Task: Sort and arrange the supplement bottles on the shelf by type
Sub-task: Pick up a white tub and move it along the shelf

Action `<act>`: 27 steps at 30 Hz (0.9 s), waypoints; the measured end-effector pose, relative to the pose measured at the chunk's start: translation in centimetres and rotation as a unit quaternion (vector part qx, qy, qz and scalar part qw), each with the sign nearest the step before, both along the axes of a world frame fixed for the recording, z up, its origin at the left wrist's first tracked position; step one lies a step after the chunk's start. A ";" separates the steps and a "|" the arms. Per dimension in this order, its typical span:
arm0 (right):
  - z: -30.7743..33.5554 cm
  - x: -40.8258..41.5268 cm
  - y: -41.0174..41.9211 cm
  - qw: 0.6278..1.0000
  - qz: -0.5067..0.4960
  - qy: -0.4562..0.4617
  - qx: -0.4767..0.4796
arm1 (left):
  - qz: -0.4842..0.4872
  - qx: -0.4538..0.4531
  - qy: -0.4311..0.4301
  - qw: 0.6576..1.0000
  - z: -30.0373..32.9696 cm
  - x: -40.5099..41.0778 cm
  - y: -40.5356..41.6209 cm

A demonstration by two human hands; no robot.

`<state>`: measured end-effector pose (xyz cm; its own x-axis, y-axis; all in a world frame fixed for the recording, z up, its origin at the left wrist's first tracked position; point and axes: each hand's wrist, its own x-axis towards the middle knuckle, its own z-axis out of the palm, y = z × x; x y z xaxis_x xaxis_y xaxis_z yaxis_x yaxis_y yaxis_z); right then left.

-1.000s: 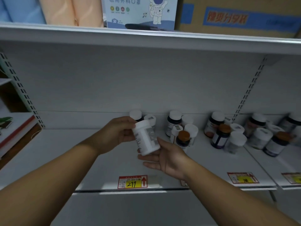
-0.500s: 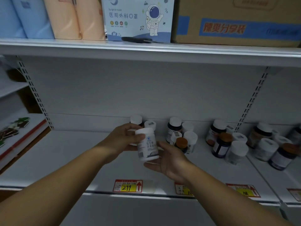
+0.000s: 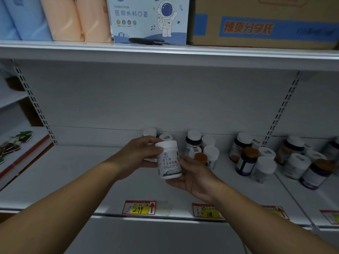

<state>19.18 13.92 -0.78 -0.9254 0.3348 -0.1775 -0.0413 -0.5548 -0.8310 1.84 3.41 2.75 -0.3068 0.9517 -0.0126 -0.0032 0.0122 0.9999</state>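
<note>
Person's got a white supplement bottle (image 3: 169, 160) upright above the shelf (image 3: 73, 173): left hand (image 3: 139, 153) grips its top, right hand (image 3: 192, 175) cups the bottom, both grips grasping it.

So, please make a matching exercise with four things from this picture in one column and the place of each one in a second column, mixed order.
Things:
1. white bottle
2. mask box
3. price tag 299
4. orange-capped bottle

Places:
A. on the front edge of the lower shelf
B. held in both hands
C. standing on the lower shelf, just behind the right hand
D. on the upper shelf

Pairs: 1-B, 2-D, 3-A, 4-C
</note>
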 end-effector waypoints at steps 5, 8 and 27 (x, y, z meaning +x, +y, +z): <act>0.0 0.7 0.2 1.000 0.006 0.010 0.018 | -0.026 0.011 0.015 0.999 0.2 0.5 0.5; -0.2 1.2 0.3 1.000 -0.001 0.011 0.009 | -0.044 0.010 0.027 0.999 0.4 0.6 0.9; 0.3 9.6 -1.0 0.985 -0.173 -0.015 -0.014 | -0.208 0.022 -0.005 0.978 -0.8 6.7 8.4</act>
<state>28.74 12.90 -0.50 -0.7510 0.6236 -0.2169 -0.2077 -0.5350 -0.8190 8.56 11.79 1.99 0.1074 0.9938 0.0300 -0.0171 -0.0283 0.9995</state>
